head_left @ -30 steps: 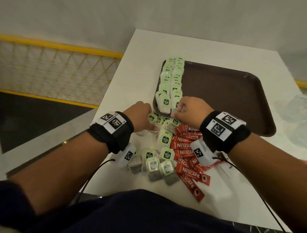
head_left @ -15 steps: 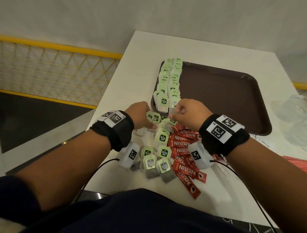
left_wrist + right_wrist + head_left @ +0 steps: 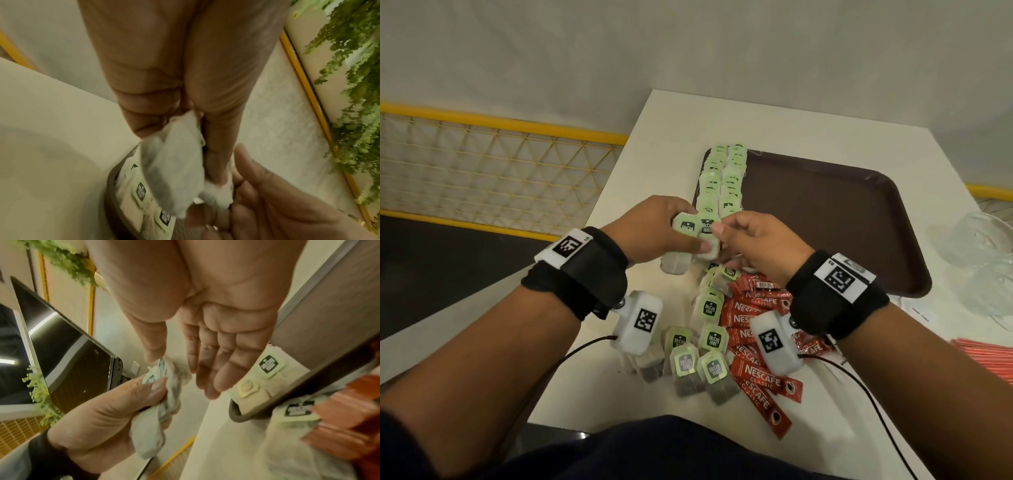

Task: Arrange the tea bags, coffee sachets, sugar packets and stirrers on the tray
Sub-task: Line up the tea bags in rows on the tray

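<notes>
The table carries a brown tray whose left edge holds two neat rows of tea bags, and that is all that looks arranged; the rest of the tray is bare, so the job seems well short of half done. Near the person a loose heap of tea bags and a pile of red coffee sachets lie on the table, and what may be stirrers show as a red bundle at the right edge; sugar packets I cannot pick out. The left hand grips two or so tea bags between thumb and curled fingers, above the tray's near left corner. The right hand has its fingers loosely extended, thumb and forefinger touching a bag tag in the left hand's bunch; whether it truly pinches it is unclear. Compared with half a second ago, both hands have risen off the heap, the left one bringing bags up with it, and the right now reaches to them
</notes>
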### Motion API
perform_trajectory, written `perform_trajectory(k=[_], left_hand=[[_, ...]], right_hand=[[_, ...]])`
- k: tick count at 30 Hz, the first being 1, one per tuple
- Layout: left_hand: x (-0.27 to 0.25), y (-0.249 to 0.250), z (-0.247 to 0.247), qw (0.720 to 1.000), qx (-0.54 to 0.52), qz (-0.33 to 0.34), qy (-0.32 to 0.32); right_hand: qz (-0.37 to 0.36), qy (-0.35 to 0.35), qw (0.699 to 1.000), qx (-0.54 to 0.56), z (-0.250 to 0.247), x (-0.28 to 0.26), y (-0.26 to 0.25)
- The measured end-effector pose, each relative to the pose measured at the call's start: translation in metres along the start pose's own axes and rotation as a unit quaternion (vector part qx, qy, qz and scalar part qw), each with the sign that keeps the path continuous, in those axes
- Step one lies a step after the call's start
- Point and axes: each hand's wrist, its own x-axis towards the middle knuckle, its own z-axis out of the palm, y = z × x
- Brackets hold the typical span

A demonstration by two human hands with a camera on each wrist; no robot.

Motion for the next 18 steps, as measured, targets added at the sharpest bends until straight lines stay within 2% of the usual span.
perform_trajectory(k=[5, 9, 13, 15, 18], left_hand=[[0.013, 0.006, 0.012, 0.995, -0.084, 0.045, 0.041], [0.035, 0.002, 0.017, 0.979, -0.189, 0.034, 0.062], [0.059, 0.008, 0.018, 0.945, -0.322, 0.003, 0.062], [0.073, 0.01, 0.018, 0.935, -0.346, -0.014, 0.074], [0.098, 0.016, 0.022, 0.945, -0.314, -0.028, 0.09]], right_hand=[[-0.042, 0.082, 0.994, 0.057, -0.007, 0.012, 0.003], [-0.047, 0.11, 0.988, 0.094, -0.022, 0.018, 0.005], [-0.055, 0.145, 0.975, 0.159, -0.043, 0.024, 0.006], [-0.047, 0.151, 0.969, 0.191, -0.052, 0.028, 0.006], [-0.047, 0.131, 0.964, 0.228, -0.058, 0.035, 0.003]])
